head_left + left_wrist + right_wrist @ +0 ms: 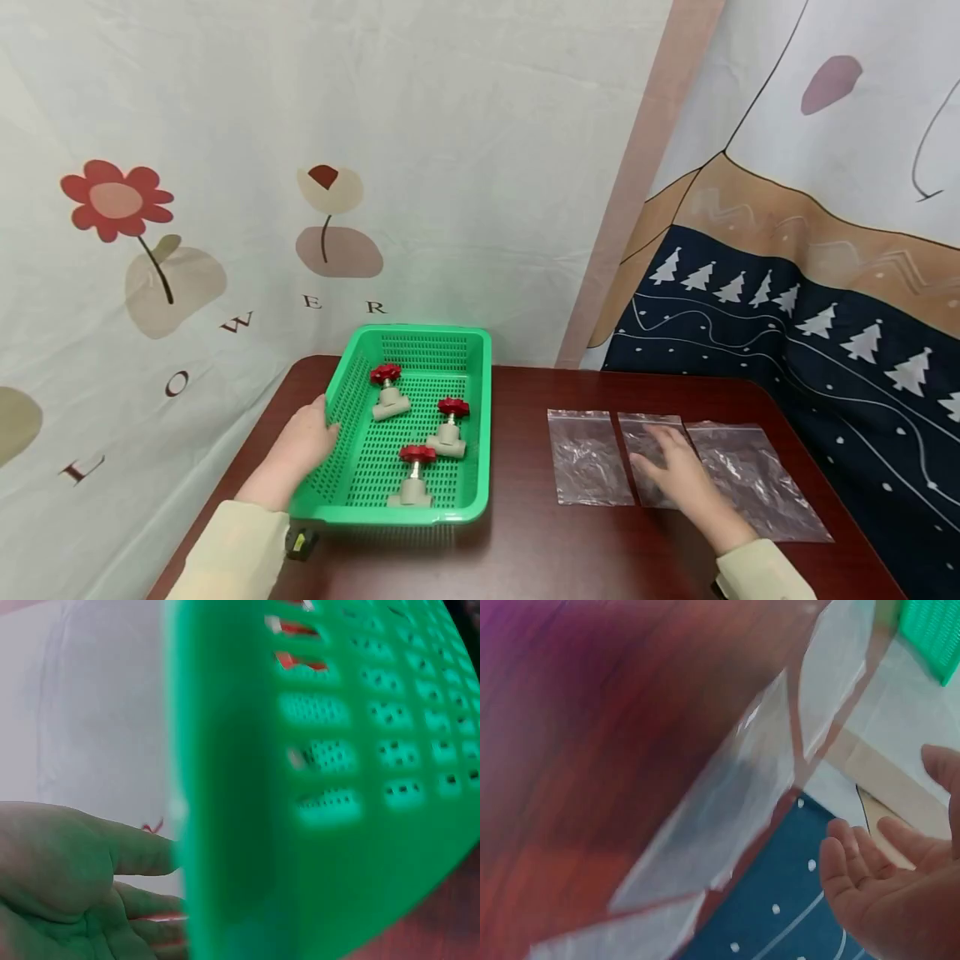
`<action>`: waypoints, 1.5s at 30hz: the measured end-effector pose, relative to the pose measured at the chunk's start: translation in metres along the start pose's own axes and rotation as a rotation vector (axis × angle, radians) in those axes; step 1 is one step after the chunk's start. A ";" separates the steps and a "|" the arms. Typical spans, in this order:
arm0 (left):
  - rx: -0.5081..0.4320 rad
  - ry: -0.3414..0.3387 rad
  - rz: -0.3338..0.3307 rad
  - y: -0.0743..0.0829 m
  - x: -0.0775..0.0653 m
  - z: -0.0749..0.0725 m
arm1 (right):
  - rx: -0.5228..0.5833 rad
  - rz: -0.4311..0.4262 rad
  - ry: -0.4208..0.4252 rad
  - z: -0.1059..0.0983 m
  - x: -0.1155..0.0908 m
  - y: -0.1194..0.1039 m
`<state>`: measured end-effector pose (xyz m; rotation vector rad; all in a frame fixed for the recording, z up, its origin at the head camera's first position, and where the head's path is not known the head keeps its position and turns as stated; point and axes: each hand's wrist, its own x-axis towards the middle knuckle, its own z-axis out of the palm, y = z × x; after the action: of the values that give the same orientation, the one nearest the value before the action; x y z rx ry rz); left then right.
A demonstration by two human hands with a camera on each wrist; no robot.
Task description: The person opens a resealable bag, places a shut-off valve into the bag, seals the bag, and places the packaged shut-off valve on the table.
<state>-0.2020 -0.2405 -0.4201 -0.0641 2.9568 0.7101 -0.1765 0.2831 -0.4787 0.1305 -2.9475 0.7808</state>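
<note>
My left hand (303, 437) is at the left rim of a green plastic basket (486, 400), fingertips right at the edge. In the left wrist view its palm faces the camera, and the basket's rim hides the ends of its fairly straight fingers. Inside the basket lie three pipe valves, each with a red handwheel: a back one (390, 402), a right one (448, 440) and a front one (414, 490). Fingers spread, my right hand (678, 471) hovers over the middle zip bag (651, 429) and holds nothing.
On the dark red-brown table (517, 533), a small zip bag (588, 458) lies left of the middle one. A larger zip bag (772, 483) lies to its right. A printed cloth (480, 167) hangs behind the table, with a navy part (712, 325) at the right.
</note>
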 end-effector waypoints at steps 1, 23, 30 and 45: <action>-0.005 -0.004 0.002 -0.003 0.000 -0.001 | 0.016 0.022 -0.005 0.003 0.001 -0.001; -0.092 -0.009 -0.049 -0.020 0.000 -0.002 | -0.059 0.268 -0.034 0.052 0.028 -0.033; -0.105 -0.021 -0.063 -0.022 0.000 -0.002 | -0.112 0.281 -0.047 0.058 0.034 -0.031; -0.114 -0.018 -0.070 -0.021 0.000 -0.001 | -0.102 0.355 -0.097 0.054 0.046 -0.032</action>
<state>-0.2012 -0.2594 -0.4289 -0.1677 2.8791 0.8635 -0.2220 0.2258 -0.5054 -0.3824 -3.1388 0.6721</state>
